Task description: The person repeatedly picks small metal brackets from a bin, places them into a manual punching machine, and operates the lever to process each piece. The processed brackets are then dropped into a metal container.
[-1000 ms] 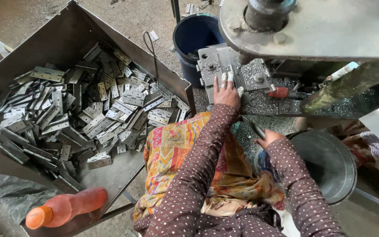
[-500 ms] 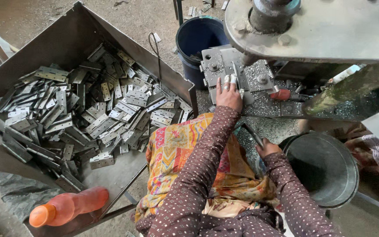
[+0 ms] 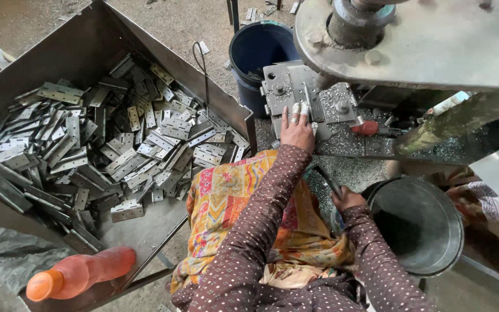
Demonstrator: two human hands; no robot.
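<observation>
Two hands work at the grey metal die block (image 3: 295, 95), which serves as the landmark here. Since a moment ago the left hand (image 3: 297, 128) has stayed put on the near edge of the block, fingers laid flat and close together, pressing down on a small hinge plate (image 3: 305, 99) that lies on the block's top; whether it pinches the plate I cannot tell. The right hand (image 3: 347, 199) has slid lower, away from the block, and now sits curled at the rim of the round grey pan (image 3: 434, 254), near a thin dark rod; its grip is hidden, so I cannot tell what it holds (if anything). That suggests a piece is seated on the block while the other hand is clear of it. Left of the block lies the big steel bin (image 3: 41, 69) of loose hinge plates, an orange bottle (image 3: 79, 271) at its near corner. Behind the block stands a blue bucket (image 3: 258, 52). The press's heavy plate (image 3: 434, 40) overhangs the block closely, leaving little headroom; open room lies only toward the lap.
</observation>
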